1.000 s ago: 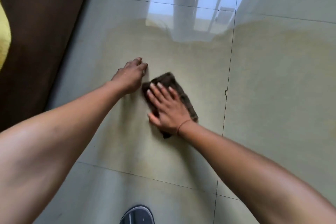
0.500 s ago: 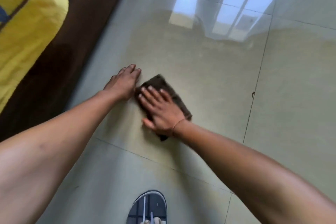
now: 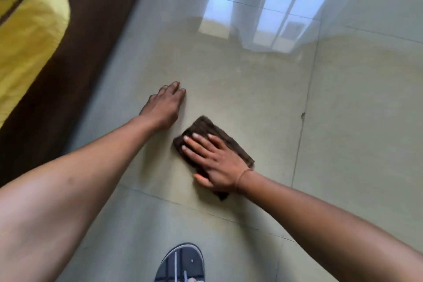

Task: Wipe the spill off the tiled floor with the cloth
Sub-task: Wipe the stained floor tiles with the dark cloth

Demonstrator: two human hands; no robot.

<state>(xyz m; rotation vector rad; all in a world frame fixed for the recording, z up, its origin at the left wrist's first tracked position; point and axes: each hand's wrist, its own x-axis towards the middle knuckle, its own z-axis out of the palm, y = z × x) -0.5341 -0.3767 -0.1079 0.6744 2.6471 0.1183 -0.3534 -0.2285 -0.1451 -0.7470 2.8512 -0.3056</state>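
Observation:
A dark brown folded cloth [image 3: 207, 127] lies flat on the glossy beige tiled floor [image 3: 354, 121]. My right hand [image 3: 214, 160] presses down on the cloth with its fingers spread over it. Up and left of the cloth, a short gap away, my left hand [image 3: 164, 105] rests palm down on the bare tile and holds nothing. The floor shines and reflects a window; I cannot make out a distinct spill on it.
A dark brown bed frame [image 3: 75, 57] with a yellow sheet [image 3: 29, 36] runs along the left. A slipper [image 3: 180, 263] shows at the bottom edge. Grout lines cross the floor, with a small chip [image 3: 302, 115] on one line to the right.
My right hand has slid the cloth toward me and to the right, away from my left hand, so a gap has opened between them. The view has shifted as my head moved.

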